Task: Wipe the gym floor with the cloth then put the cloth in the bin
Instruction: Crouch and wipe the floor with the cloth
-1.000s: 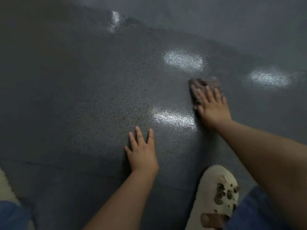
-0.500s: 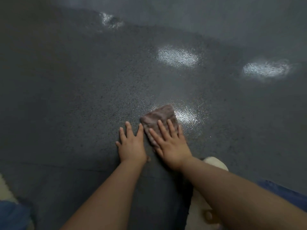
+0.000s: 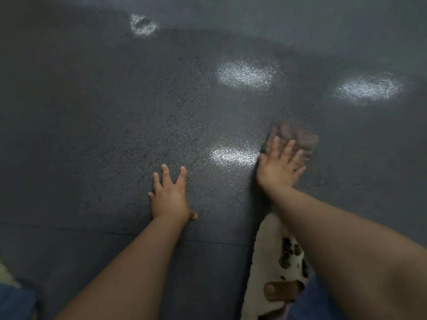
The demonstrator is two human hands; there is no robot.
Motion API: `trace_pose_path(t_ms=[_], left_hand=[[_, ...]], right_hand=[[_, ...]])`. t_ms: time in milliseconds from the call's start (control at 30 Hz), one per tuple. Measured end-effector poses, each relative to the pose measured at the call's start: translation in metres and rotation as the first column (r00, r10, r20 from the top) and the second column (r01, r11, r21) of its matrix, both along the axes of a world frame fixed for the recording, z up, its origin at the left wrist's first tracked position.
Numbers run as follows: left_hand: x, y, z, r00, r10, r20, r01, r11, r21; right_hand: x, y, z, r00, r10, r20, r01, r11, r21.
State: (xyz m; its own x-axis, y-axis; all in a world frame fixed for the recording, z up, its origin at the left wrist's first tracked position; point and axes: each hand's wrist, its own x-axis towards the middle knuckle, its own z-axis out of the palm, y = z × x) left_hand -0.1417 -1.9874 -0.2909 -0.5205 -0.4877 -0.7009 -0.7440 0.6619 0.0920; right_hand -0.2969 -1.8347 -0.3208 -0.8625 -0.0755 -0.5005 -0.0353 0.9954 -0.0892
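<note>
Cloth (image 3: 298,138) lies flat on the floor (image 3: 115,112), blurred, under the right hand (image 3: 278,166), whose straight, spread fingers press it down. Left hand (image 3: 169,197) rests flat on the floor well left of it, fingers apart. White shoe (image 3: 270,262) sits below the right forearm.

The cloth (image 3: 294,138) is blurred, and its near part is hidden under the right hand (image 3: 278,166). The fingers (image 3: 287,150) are blurred too. The white shoe (image 3: 269,262) is partly covered by the right arm. Blue trousers (image 3: 309,303) are cut off by the bottom edge.
</note>
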Motion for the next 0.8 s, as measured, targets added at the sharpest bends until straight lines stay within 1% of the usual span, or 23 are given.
trace_pose_path(t_ms=[67,100,133,200,267,300,333,367,433,467,533,600,667,800], left_hand=[[0.001,-0.001,0.001,1.000,-0.016,0.000,0.016,1.000,-0.006],[0.002,-0.002,0.001,0.999,-0.035,0.004,0.035,0.999,-0.012],[0.004,-0.004,0.001,0.998,-0.057,0.010,0.057,0.998,-0.018],[0.004,-0.005,0.002,0.995,-0.095,0.029,0.095,0.995,-0.025],[0.002,-0.006,0.004,0.991,-0.117,0.067,0.118,0.993,-0.014],[0.000,-0.008,0.007,0.988,-0.123,0.087,0.124,0.992,0.004],[-0.003,-0.009,0.010,0.986,-0.131,0.101,0.129,0.991,0.028],[-0.004,-0.011,0.015,0.984,-0.143,0.102,0.139,0.989,0.052],[-0.006,-0.010,0.025,0.980,-0.185,0.069,0.180,0.981,0.066],[-0.006,-0.008,0.030,0.978,-0.205,0.046,0.203,0.978,0.055],[-0.008,0.001,0.042,0.976,-0.217,0.015,0.216,0.976,0.034],[-0.011,0.013,0.055,0.977,-0.214,0.004,0.214,0.976,0.033],[-0.015,0.026,0.071,0.976,-0.218,-0.012,0.219,0.975,0.029],[-0.019,0.052,0.109,0.971,-0.232,-0.064,0.232,0.973,-0.015]], right_hand=[[0.029,-0.023,0.002,0.981,0.192,0.013,-0.192,0.981,-0.016],[0.044,-0.031,0.003,0.946,0.322,0.025,-0.321,0.946,-0.035],[0.056,-0.036,0.005,0.889,0.456,0.037,-0.453,0.890,-0.056],[0.068,-0.036,0.007,0.733,0.678,0.048,-0.674,0.734,-0.078],[0.056,-0.025,0.009,0.610,0.792,0.026,-0.789,0.610,-0.070],[0.045,-0.017,0.008,0.585,0.811,0.018,-0.809,0.585,-0.056],[0.033,-0.006,0.008,0.601,0.799,0.022,-0.799,0.601,-0.032],[0.020,0.005,0.010,0.666,0.745,0.034,-0.745,0.667,-0.007],[-0.001,0.028,0.018,0.838,0.539,0.084,-0.544,0.838,0.038],[-0.009,0.036,0.024,0.881,0.457,0.126,-0.466,0.883,0.059],[-0.019,0.041,0.039,0.890,0.404,0.210,-0.431,0.896,0.105],[-0.021,0.038,0.052,0.896,0.377,0.235,-0.411,0.904,0.118],[-0.010,0.031,0.063,0.912,0.359,0.202,-0.378,0.924,0.066],[0.028,0.024,0.092,0.902,0.407,0.146,-0.402,0.913,-0.068]])
